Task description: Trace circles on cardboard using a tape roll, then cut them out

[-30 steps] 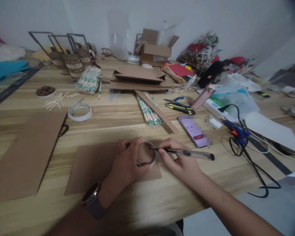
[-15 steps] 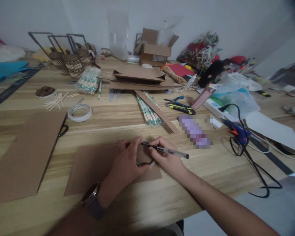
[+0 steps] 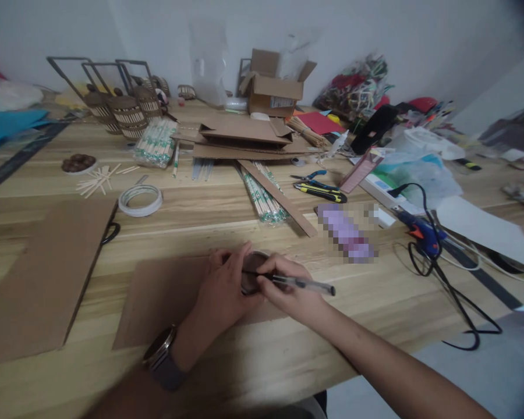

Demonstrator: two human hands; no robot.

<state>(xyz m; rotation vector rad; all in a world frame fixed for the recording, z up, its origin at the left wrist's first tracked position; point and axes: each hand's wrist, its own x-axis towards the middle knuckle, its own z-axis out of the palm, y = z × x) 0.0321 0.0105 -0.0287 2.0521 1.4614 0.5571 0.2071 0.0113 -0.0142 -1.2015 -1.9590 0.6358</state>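
Two hands cover much of the ring (image 3: 262, 252) at the centre of the frame, so we see only parts of its rim. The cardboard piece (image 3: 161, 297) under it, just below centre, is partly hidden by the left hand (image 3: 222, 285) and its forearm. At the left edge, a larger cardboard sheet (image 3: 48, 279) is cut off. Right of centre, a purple object (image 3: 347, 235) is blurred into coarse squares, and we cannot make out its details.

The left hand arches over the ring's left side, thumb and fingers parted and holding its rim. The right hand (image 3: 290, 285) has its thumb and fingers pinched round a pen (image 3: 305, 284), whose clear end points to the right of the frame. Its dark tip lies within the ring, close to the left fingers; it perhaps meets the inner edge, but we cannot be sure.
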